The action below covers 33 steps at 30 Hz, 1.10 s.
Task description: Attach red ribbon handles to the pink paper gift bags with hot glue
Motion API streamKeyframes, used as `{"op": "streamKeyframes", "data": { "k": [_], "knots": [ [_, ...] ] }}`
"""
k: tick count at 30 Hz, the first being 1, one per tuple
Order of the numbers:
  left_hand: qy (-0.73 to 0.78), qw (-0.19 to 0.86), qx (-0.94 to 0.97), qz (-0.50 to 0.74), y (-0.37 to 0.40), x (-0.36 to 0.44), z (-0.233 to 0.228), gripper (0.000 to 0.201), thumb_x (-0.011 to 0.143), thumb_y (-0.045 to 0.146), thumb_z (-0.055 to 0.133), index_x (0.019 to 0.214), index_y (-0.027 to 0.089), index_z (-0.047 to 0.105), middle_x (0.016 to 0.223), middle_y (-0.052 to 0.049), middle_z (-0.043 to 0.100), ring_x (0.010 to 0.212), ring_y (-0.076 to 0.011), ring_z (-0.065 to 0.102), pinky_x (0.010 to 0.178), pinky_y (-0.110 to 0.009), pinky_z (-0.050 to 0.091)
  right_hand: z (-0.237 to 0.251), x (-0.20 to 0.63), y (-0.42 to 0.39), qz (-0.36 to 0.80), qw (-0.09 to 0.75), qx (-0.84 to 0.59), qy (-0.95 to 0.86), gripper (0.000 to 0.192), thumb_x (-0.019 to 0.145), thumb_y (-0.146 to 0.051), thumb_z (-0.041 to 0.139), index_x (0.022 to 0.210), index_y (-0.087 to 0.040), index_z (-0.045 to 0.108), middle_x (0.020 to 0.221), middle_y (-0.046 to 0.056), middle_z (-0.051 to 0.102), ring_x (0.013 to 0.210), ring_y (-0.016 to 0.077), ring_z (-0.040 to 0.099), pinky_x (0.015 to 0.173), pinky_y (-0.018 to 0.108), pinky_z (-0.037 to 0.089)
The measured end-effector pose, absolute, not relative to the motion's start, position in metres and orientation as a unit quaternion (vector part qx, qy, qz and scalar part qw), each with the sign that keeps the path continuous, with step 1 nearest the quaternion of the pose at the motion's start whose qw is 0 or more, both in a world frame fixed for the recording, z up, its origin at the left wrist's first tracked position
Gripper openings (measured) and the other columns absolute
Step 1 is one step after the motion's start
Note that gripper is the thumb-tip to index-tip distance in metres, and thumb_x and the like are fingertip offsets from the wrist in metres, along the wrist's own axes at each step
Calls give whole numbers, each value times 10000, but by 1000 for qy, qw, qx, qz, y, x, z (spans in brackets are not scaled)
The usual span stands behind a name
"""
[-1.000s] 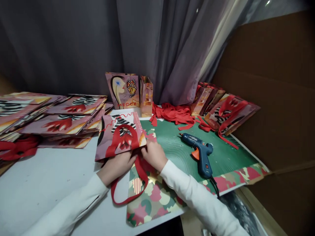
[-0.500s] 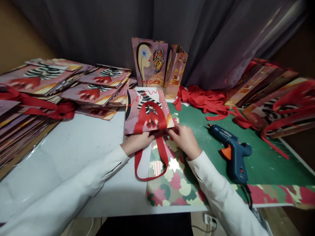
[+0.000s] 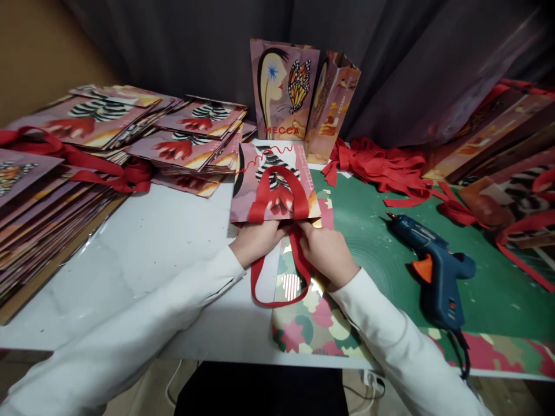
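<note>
A printed paper bag [image 3: 245,185] lies on the table in front of me, its open edge toward me. One red ribbon handle [image 3: 285,173] loops over its upper face; a second ribbon loop [image 3: 281,304] hangs from the mouth toward me. My left hand [image 3: 256,241] is closed at the left of the mouth, its fingertips hidden under the bag's edge. On the right, my right hand [image 3: 330,253] pinches the edge beside the ribbon, thumb on top. The fingers of both hands nearly meet there.
A blue glue gun [image 3: 433,260] lies on the green mat [image 3: 368,254] at right. Behind stand two upright bags [image 3: 284,86] and a heap of red ribbons [image 3: 377,167]. Flat bags are stacked at left [image 3: 186,144]; finished-looking bags with ribbons [image 3: 511,190] lean at far right.
The view has shifted, moving the scene rightward and slightly up. My right hand has moved inward from the bag's right corner along the mouth, closer to my left hand.
</note>
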<state>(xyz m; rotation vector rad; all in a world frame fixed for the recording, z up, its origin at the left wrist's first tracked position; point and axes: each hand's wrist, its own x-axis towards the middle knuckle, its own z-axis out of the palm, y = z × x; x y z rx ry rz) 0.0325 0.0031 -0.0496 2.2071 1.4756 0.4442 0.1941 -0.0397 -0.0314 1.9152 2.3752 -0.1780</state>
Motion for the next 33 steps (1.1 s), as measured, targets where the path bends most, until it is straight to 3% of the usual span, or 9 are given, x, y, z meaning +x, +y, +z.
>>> {"op": "streamKeyframes", "data": {
  "k": [6,14,18,23,27,33],
  "knots": [
    [526,174,820,143,3,33,-44,482,898,346,526,1343,162,509,1500,-144,410,1406,-334,341,1159,-436,281,-31,190,-36,-34,40,620,783,387,949,-224,351,1291,-202,531,907,130,725,817,254,711,658,312,488],
    [488,123,855,125,2,30,-44,420,912,316,513,1319,216,533,1489,-94,433,1431,-327,284,1178,-474,235,-29,185,-36,-25,41,641,766,341,967,-208,336,1197,-175,585,869,137,725,815,234,714,655,282,471],
    [475,100,868,109,1,30,-46,394,920,273,476,1301,204,549,1453,-122,467,1401,-344,333,1159,-504,265,-30,186,-37,-22,45,647,761,331,966,-199,345,1186,-182,592,878,135,727,808,237,714,633,280,456],
    [462,78,876,115,0,33,-46,409,918,225,459,1318,176,526,1509,-139,389,1433,-339,271,1171,-506,242,-32,186,-41,-9,43,659,751,366,972,-204,340,1263,-210,562,848,125,726,786,234,715,607,273,446],
    [468,59,878,79,-3,35,-44,388,919,195,444,1284,126,559,1448,-203,448,1419,-390,279,1154,-573,216,-31,184,-41,-11,39,665,745,358,962,-181,341,1226,-202,582,854,123,729,775,233,714,598,272,450],
    [455,6,888,59,-5,32,-53,415,953,215,367,1327,134,527,1414,-193,487,1410,-363,310,1160,-541,229,-31,186,-40,-21,30,676,736,348,951,-215,370,1212,-224,599,860,111,735,764,241,713,613,285,458]
  ]
}}
